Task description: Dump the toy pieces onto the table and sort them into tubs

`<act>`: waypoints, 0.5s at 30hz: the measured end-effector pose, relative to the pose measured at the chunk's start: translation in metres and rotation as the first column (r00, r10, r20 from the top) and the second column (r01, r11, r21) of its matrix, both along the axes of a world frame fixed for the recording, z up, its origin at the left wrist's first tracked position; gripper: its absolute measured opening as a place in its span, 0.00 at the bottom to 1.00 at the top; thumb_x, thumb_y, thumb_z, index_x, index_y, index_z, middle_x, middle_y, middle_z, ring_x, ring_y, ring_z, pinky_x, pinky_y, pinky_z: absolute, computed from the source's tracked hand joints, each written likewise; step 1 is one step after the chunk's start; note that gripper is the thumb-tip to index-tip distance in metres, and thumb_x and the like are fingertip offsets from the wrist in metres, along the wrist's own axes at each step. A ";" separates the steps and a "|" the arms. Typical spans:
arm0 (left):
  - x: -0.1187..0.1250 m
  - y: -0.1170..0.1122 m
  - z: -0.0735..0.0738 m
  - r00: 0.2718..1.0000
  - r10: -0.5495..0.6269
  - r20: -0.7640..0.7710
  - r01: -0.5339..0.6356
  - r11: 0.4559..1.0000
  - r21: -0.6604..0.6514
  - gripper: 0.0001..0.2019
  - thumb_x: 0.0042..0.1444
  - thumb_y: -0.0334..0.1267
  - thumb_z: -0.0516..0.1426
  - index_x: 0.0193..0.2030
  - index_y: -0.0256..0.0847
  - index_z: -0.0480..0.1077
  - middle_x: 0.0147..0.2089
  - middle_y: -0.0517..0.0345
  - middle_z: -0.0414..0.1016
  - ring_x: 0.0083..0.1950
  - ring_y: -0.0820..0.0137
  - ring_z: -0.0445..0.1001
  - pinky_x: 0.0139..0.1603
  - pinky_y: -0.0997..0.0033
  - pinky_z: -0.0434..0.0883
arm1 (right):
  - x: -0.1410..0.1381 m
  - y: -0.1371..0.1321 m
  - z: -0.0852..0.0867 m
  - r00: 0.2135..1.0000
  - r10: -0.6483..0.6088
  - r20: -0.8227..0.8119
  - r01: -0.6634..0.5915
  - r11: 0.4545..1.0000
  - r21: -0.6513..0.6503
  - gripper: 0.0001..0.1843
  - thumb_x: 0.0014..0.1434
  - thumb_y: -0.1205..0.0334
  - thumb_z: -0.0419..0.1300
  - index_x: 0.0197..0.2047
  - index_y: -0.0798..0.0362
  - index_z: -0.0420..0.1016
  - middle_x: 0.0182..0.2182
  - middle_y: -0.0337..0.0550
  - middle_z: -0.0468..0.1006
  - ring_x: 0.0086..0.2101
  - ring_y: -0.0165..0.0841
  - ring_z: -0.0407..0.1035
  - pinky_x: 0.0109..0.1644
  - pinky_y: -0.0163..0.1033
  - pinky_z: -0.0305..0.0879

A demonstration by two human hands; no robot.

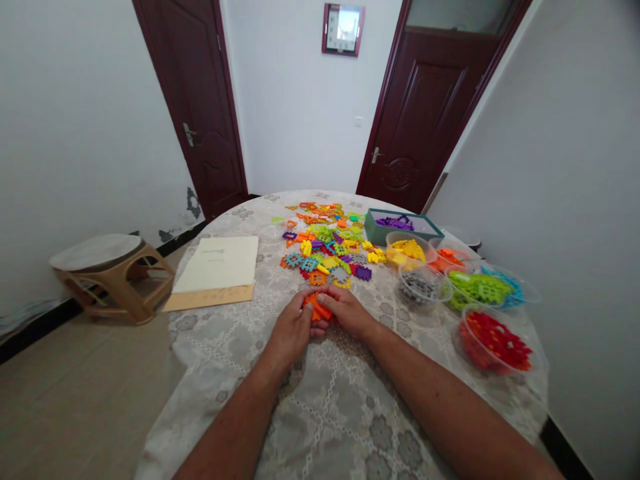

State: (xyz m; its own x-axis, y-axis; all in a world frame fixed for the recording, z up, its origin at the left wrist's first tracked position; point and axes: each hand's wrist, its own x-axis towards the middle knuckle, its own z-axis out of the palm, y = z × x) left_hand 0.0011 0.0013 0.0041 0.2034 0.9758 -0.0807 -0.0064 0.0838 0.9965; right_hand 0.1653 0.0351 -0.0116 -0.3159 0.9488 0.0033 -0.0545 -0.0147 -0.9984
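Note:
Both hands meet at the middle of the table, around orange plastic building pieces (pixel 318 308). My left hand (pixel 295 327) is curled under and around the pieces, thumb on top. From the right, my right hand (pixel 350 312) closes its fingers on the same orange pieces. The fingers partly cover them, so how many there are I cannot tell. Just beyond the hands lies a loose pile of mixed-colour interlocking pieces (pixel 325 247), among them a grey piece (pixel 341 274) and a purple piece (pixel 363 273).
At the right stand clear bowls of sorted pieces: yellow (pixel 407 252), orange (pixel 447 259), grey (pixel 419 287), green (pixel 480 287), blue (pixel 517 290) and red (pixel 495 340). A green box (pixel 377 232) holds purple pieces. Left are paper sheets (pixel 220 260) and, off the table, a stool (pixel 115 273).

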 end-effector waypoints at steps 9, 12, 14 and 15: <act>-0.003 -0.001 0.000 0.993 0.018 -0.120 -0.014 0.999 0.038 0.30 0.66 0.54 0.55 0.71 0.46 0.61 0.45 0.53 0.78 0.32 0.70 0.81 0.34 0.70 0.79 | 0.009 -0.005 0.019 0.976 0.057 0.212 -0.026 0.989 -0.148 0.17 0.59 0.47 0.65 0.34 0.51 0.70 0.20 0.31 0.66 0.20 0.26 0.57 0.23 0.33 0.49; -0.004 0.000 0.005 0.995 0.005 -0.105 -0.005 1.000 0.000 0.31 0.65 0.58 0.54 0.68 0.43 0.63 0.46 0.50 0.78 0.35 0.66 0.82 0.35 0.65 0.80 | 0.027 -0.015 0.047 0.913 -0.019 0.408 -0.001 0.999 0.050 0.12 0.61 0.51 0.64 0.34 0.51 0.72 0.22 0.32 0.69 0.23 0.27 0.60 0.26 0.33 0.52; -0.004 0.000 0.007 0.994 0.008 -0.111 -0.006 1.000 0.014 0.31 0.64 0.59 0.55 0.66 0.42 0.65 0.46 0.49 0.77 0.37 0.63 0.83 0.37 0.63 0.80 | 0.045 -0.024 0.072 0.844 -0.094 0.529 -0.022 0.978 0.208 0.09 0.60 0.54 0.65 0.36 0.50 0.75 0.26 0.34 0.72 0.27 0.28 0.63 0.29 0.33 0.54; -0.004 0.000 0.008 0.993 0.007 -0.119 -0.004 1.000 0.022 0.31 0.63 0.59 0.55 0.65 0.41 0.66 0.46 0.49 0.78 0.38 0.63 0.83 0.38 0.62 0.81 | 0.056 -0.028 0.085 0.808 -0.135 0.573 -0.033 0.961 0.273 0.08 0.60 0.55 0.65 0.36 0.50 0.76 0.27 0.35 0.73 0.28 0.29 0.64 0.30 0.34 0.56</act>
